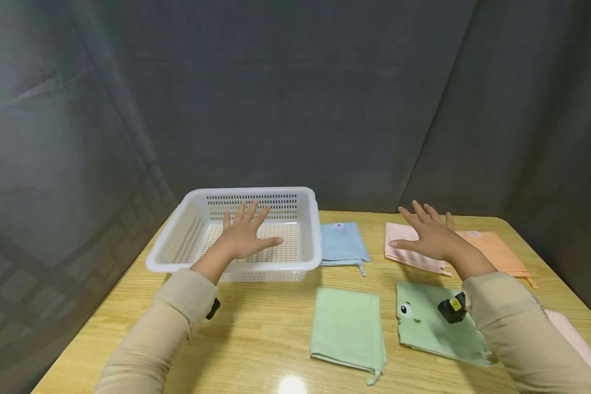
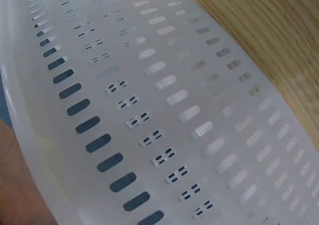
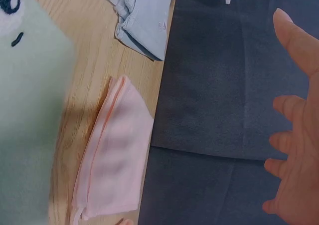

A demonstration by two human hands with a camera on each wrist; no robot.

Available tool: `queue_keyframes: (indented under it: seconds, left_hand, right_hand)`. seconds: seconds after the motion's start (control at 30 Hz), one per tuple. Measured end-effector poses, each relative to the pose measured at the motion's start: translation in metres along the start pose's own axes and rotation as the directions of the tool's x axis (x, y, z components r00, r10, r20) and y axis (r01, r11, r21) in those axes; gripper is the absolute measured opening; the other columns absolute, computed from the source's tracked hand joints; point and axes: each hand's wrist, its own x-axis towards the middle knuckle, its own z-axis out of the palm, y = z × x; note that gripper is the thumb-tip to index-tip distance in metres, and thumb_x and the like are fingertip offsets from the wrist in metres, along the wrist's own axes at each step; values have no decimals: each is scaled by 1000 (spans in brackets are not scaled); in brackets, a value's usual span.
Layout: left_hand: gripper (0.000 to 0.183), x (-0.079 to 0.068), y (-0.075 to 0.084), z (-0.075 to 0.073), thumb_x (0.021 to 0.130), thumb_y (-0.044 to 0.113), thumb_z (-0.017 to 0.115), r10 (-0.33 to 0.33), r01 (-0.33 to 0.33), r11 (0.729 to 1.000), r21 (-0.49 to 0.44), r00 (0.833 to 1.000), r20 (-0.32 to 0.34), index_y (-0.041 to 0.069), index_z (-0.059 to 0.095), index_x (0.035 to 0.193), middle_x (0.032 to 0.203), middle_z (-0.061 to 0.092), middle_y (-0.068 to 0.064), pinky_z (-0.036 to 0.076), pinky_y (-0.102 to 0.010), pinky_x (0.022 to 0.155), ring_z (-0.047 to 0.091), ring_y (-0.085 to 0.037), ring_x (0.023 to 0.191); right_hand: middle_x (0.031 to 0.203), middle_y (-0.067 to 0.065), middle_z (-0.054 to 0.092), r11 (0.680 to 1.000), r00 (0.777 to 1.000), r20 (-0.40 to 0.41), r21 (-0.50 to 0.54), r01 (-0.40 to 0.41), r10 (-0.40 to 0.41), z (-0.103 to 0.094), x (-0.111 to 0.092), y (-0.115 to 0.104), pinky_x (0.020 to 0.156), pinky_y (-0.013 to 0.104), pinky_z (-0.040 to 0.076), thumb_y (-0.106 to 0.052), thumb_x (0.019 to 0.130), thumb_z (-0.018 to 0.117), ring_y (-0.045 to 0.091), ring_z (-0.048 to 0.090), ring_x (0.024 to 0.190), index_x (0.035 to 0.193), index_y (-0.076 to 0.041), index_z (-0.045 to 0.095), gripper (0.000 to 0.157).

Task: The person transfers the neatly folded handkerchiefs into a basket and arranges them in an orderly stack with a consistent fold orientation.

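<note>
- Your left hand (image 1: 241,239) is spread, grasping nothing, over the white basket (image 1: 236,267).
- Your right hand (image 1: 430,238) is likewise empty, near the folded pink cloth (image 1: 399,232) on the table (image 1: 256,339).
- Judged step: no grasp under way; lifting cloth would call for lowering and pinching.

Downward head and close left-wrist views share the basket (image 1: 266,266).

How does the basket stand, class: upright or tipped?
Upright: the basket has its open top facing up, its slotted bottom visible inside.
</note>
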Motion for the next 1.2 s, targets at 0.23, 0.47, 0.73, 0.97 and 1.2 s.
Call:
queue_keyframes:
  seconds: [0.23, 0.47, 0.73, 0.97, 1.2]
  left_hand:
    - [88, -5, -3, -2, 73, 72, 32, -17, 17, 1000, 14, 1000, 8, 21, 8, 140, 143, -9, -6, -14, -56, 92, -17, -29, 126]
    - [88, -9, -7, -2, 73, 72, 32, -9, 9, 1000, 16, 1000, 0, 20, 9, 140, 143, -8, -8, -14, -56, 92, -16, -29, 126]
    - [87, -12, -13, -2, 74, 71, 32, -16, 16, 1000, 9, 1000, -3, 18, 11, 140, 143, -8, -9, -13, -56, 93, -15, -31, 127]
    - [88, -17, -21, -5, 74, 72, 30, -33, 33, 999, 11, 999, 9, 19, 9, 140, 143, -9, -9, -14, -56, 92, -14, -31, 127]
    - [88, -25, -32, -8, 74, 72, 29, -48, 48, 999, 16, 999, 10, 19, 8, 140, 143, -9, -11, -14, -58, 91, -13, -33, 126]
  right_hand:
    - [139, 28, 0, 1000, 1000, 15, 15, 15, -15, 4, 1, 0, 84, 66, -13, -63, 76, 45, 48, -2, 122, 139, -6, 11, 91]
    - [139, 27, 4, 999, 999, 5, 18, 37, -37, 7, 0, -1, 85, 66, -12, -61, 76, 46, 48, 2, 122, 139, -7, 13, 89]
    - [138, 29, 3, 1000, 999, 43, 12, 22, -22, 10, 0, 1, 85, 65, -11, -63, 77, 43, 49, 2, 121, 139, -6, 13, 90]
    - [138, 30, 4, 1000, 998, 52, 17, 23, -24, 12, -4, 2, 85, 65, -10, -61, 78, 44, 49, 3, 121, 138, -4, 15, 88]
    - [138, 28, 7, 999, 999, 38, 21, 30, -31, 19, -5, 0, 87, 65, -8, -59, 78, 45, 48, 5, 122, 138, -3, 18, 86]
